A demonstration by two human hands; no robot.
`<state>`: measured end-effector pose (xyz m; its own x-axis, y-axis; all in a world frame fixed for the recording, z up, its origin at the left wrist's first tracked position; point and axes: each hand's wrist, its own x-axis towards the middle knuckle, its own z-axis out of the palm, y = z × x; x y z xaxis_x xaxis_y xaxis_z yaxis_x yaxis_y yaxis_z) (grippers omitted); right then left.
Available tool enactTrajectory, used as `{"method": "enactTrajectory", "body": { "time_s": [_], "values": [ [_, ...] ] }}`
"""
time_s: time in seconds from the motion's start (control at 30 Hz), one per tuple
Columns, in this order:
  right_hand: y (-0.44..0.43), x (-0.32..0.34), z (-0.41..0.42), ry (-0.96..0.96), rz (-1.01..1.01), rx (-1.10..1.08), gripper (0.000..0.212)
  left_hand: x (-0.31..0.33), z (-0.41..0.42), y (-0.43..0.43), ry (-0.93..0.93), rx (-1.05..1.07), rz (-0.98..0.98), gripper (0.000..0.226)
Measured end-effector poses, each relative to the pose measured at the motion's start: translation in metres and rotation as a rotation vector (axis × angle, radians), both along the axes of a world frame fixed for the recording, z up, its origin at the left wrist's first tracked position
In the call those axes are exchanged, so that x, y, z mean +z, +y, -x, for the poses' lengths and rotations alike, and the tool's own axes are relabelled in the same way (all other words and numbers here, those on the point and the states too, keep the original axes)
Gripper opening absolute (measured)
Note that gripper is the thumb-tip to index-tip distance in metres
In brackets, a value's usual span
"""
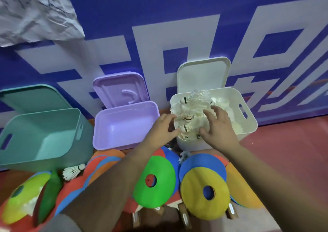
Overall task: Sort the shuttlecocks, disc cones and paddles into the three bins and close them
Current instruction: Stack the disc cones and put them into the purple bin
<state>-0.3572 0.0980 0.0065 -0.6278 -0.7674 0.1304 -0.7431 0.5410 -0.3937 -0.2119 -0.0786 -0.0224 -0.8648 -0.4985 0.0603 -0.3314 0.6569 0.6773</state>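
The white bin (248, 118) at the right holds a heap of white shuttlecocks (190, 113). My left hand (162, 128) and my right hand (217, 125) reach over its front rim with spread fingers touching the heap. Whether either hand grips a shuttlecock I cannot tell. The purple bin (124, 125) in the middle and the teal bin (40, 134) at the left look empty. One loose shuttlecock (73, 171) lies in front of the teal bin. Green (156, 178), yellow (204, 194) and blue (204, 162) disc cones lie in front. Wooden paddle handles (184, 215) poke out beneath them.
All three lids stand open against the blue and white wall: white (204, 74), purple (117, 89), teal (30, 97). More cones, yellow-green (23, 198) and orange (243, 189), spread over the red floor. Crumpled grey sheet (35, 11) hangs at top left.
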Motion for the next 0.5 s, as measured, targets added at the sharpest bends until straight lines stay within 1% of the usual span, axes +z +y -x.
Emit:
{"method": "enactTrajectory", "body": {
  "time_s": [0.1,0.17,0.27,0.33,0.43,0.47,0.5],
  "values": [
    [-0.01,0.013,-0.037,-0.147,0.085,0.024,0.055,0.02,-0.05,-0.014,0.054,0.054,-0.052,0.031],
    [-0.018,0.015,-0.073,-0.209,0.091,0.066,0.053,0.025,-0.093,-0.024,0.046,0.11,-0.094,0.026],
    [-0.032,0.008,-0.14,-0.291,0.108,0.143,0.039,0.026,-0.166,-0.034,0.029,0.217,-0.187,0.023],
    [-0.044,-0.002,-0.191,-0.33,0.12,0.177,0.04,0.022,-0.219,-0.04,0.017,0.28,-0.221,0.022],
    [-0.067,-0.018,-0.271,-0.364,0.129,0.23,0.036,0.009,-0.302,-0.053,0.026,0.361,-0.214,0.019],
    [-0.076,-0.022,-0.3,-0.379,0.115,0.231,0.034,0.004,-0.332,-0.059,0.027,0.385,-0.165,0.021],
    [-0.085,-0.027,-0.326,-0.4,0.1,0.225,0.033,-0.001,-0.36,-0.065,0.029,0.408,-0.073,0.024]
  ]
}}
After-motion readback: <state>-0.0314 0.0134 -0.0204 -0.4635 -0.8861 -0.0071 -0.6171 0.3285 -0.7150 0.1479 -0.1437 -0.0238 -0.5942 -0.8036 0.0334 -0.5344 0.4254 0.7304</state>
